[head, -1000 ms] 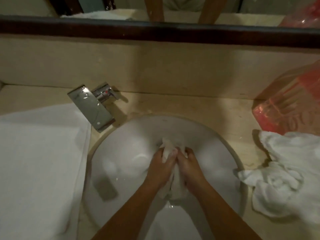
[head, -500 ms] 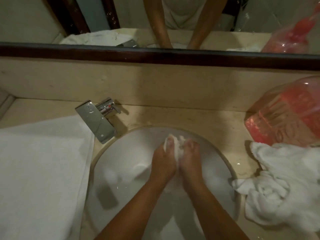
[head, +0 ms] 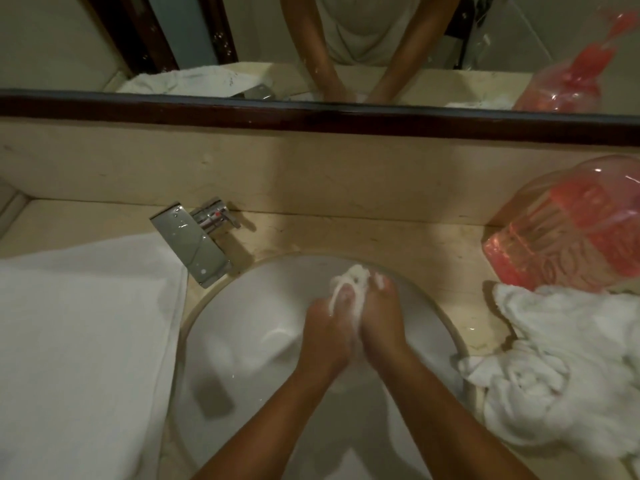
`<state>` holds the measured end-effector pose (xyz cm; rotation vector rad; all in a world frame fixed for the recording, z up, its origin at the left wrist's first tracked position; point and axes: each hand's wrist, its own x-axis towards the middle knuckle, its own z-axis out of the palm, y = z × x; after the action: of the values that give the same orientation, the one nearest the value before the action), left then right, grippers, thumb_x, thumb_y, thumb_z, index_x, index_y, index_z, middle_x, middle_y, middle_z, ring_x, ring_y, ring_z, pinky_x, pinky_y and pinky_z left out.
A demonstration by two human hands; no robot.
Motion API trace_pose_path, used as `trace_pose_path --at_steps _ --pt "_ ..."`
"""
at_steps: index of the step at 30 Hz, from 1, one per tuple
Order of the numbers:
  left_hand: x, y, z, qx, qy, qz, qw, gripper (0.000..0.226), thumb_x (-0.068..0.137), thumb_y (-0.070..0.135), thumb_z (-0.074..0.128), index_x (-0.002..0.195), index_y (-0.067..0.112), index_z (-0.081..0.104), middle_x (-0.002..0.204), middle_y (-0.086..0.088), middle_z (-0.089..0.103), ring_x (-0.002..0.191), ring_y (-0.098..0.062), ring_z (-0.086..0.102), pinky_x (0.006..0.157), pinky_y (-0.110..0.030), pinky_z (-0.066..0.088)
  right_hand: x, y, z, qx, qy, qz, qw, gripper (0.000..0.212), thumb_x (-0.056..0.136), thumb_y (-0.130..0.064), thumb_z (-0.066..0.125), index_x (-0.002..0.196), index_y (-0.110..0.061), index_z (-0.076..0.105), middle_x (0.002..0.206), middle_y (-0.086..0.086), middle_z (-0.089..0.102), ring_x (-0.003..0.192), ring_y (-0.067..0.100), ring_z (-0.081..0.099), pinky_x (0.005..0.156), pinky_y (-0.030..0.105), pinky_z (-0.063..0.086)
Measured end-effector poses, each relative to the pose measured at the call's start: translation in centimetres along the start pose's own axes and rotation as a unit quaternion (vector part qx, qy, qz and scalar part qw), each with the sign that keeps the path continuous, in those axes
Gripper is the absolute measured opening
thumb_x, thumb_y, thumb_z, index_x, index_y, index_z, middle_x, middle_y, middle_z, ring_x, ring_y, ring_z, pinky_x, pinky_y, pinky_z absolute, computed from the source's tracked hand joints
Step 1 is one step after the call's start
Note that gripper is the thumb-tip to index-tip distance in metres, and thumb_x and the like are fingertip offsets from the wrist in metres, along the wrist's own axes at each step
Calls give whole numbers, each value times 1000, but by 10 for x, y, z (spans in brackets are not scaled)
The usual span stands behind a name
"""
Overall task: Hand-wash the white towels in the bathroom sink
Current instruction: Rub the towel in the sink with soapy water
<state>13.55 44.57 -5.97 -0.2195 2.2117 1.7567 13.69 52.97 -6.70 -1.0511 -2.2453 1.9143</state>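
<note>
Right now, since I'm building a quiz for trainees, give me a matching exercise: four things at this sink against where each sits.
Things:
1 chrome flat-spout tap
2 flat white towel
3 crumpled white towel heap
4 clear pink plastic bag
Places:
A beige counter right of the round white sink, near edge
B back right corner
C behind the sink's left rim
D counter left of the sink
Pairs: 1-C, 2-D, 3-A, 4-B
</note>
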Motion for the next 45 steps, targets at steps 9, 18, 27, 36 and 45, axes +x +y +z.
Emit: trace_pose_path --at_steps 9,18,27,36,45 --pt "11 10 2 45 1 16 999 56 103 54 42 94 12 78 82 -8 78 78 -17 74 73 -35 55 2 -12 0 17 2 -29 999 16 105 -18 61 91 -18 70 83 -6 70 81 18 68 65 9 46" --pt "21 12 -1 33 20 -19 999 56 108 48 46 81 8 73 73 -6 75 70 -22 71 69 -40 56 -4 -9 -4 13 -4 -8 1000 22 109 -20 55 102 -12 74 90 2 76 86 21 73 74 31 56" --pt "46 -17 -30 -104 -45 -145 983 73 96 76 44 101 12 77 100 -8 79 96 -33 76 86 -46 61 7 18 -12 114 -79 132 981 70 91 -77 55 106 -12 75 100 17 77 93 40 75 79 51 61" --pt "32 -103 1 278 12 -128 952 77 96 73 45 136 8 54 131 -11 58 120 -36 60 102 -44 48 8 94 12 -144 -43 71 986 57 104 -58 52 131 -8 49 107 6 71 95 28 72 81 42 59" --pt "32 -84 -16 -127 17 -200 971 48 101 54 47 124 17 70 116 -16 75 108 -38 71 98 -50 57 9 81 -39 203 22 196 959 40 110 -42 50 134 -16 67 118 11 77 107 34 73 99 54 58"
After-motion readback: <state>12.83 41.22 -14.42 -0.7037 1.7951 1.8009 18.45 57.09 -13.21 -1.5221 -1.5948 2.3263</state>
